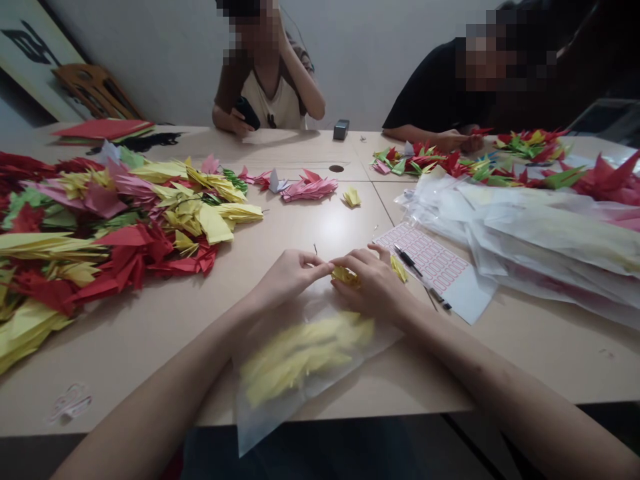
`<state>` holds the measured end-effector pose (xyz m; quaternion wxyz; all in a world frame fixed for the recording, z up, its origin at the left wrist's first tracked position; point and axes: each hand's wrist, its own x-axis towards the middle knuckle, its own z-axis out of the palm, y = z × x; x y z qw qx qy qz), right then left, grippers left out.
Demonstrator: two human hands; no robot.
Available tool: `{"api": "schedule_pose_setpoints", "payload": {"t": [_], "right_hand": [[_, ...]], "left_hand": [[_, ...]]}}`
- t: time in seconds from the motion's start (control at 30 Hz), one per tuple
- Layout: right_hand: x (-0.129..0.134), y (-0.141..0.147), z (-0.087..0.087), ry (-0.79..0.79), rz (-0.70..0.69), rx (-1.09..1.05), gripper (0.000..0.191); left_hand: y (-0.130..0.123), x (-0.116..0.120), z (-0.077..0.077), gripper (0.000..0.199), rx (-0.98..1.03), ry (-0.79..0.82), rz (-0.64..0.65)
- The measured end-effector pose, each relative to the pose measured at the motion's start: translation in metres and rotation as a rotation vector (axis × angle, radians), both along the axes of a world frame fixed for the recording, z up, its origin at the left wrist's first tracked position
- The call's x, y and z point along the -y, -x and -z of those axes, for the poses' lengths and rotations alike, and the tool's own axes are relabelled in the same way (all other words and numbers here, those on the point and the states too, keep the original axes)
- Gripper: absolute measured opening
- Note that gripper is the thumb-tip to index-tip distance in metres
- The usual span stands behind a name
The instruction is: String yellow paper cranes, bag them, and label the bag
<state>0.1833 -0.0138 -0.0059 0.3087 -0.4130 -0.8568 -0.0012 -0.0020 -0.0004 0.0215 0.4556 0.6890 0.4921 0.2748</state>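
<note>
My right hand curls over yellow folded paper pieces, gripping them with thumb and fingers. Beside it, my left hand is closed in a pinch at the left end of these pieces; what lies between its fingertips is too small to make out. A thin dark tip sticks up behind the left fingers. Below both hands lies a frosted plastic bag with yellow folded paper inside, its lower corner hanging over the table edge. Another yellow folded piece rests just right of my right hand.
Colourful folded paper is heaped at left. At right are a label sheet, a black pen and stacked filled bags. Across the table, one person holds a dark object; another handles red paper.
</note>
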Motion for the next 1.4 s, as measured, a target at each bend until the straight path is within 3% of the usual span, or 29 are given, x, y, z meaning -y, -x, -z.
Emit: {"api": "schedule_pose_setpoints", "payload": {"t": [0.33, 0.7, 0.93, 1.1, 1.3, 1.4], "right_hand": [[0.0, -0.005, -0.004, 0.058, -0.043, 0.07, 0.014], [-0.003, -0.017, -0.017, 0.179, 0.011, 0.148, 0.012], [-0.002, -0.023, -0.024, 0.298, -0.174, 0.175, 0.026], [-0.006, -0.03, -0.025, 0.36, -0.239, 0.201, 0.051], [-0.008, -0.032, -0.022, 0.352, -0.212, 0.145, 0.021], [-0.007, -0.028, -0.02, 0.328, -0.197, 0.157, 0.02]], "left_hand": [[0.016, -0.008, -0.016, 0.03, -0.204, -0.031, 0.015], [0.026, -0.012, -0.014, 0.029, -0.273, -0.08, 0.047], [0.028, -0.014, -0.012, 0.025, -0.309, -0.125, 0.032], [0.032, -0.017, -0.01, 0.027, -0.367, -0.16, 0.015], [0.039, -0.017, -0.013, 0.025, -0.493, -0.116, 0.048], [0.038, -0.014, -0.012, 0.024, -0.593, -0.162, -0.031]]}}
